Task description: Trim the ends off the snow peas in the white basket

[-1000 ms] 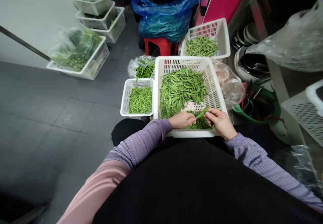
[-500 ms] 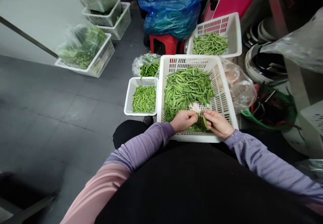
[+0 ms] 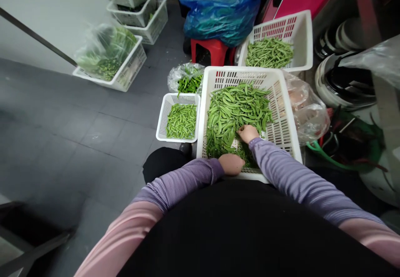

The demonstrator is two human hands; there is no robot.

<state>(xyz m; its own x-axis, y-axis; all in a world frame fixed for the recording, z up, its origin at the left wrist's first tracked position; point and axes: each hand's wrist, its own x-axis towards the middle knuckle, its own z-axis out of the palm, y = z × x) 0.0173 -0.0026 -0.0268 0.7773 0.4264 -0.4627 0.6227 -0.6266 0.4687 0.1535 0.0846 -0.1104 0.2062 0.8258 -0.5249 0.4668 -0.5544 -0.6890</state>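
Two changes since half a second ago: right hand (image 3: 248,133), fingers bent, now touches the green pod pile (image 3: 233,104) inside the large white basket (image 3: 294,137), any pinch indiscernible; left hand (image 3: 231,164) sits nearer the body, fingers hidden, grip untellable. Judgement: work on the previous pod looks finished.

You wear: pink upper sleeves (image 3: 125,231); lower sleeves (image 3: 178,183), purple, finely pale-striped; left cuff (image 3: 216,169), darker purple; garment (image 3: 250,231), plain black.

One head-worn camera looks forward and steeply down over the wearer's black-clad lap (image 3: 250,231), the slotted white basket (image 3: 283,112) near, towards three o'clock of centre.
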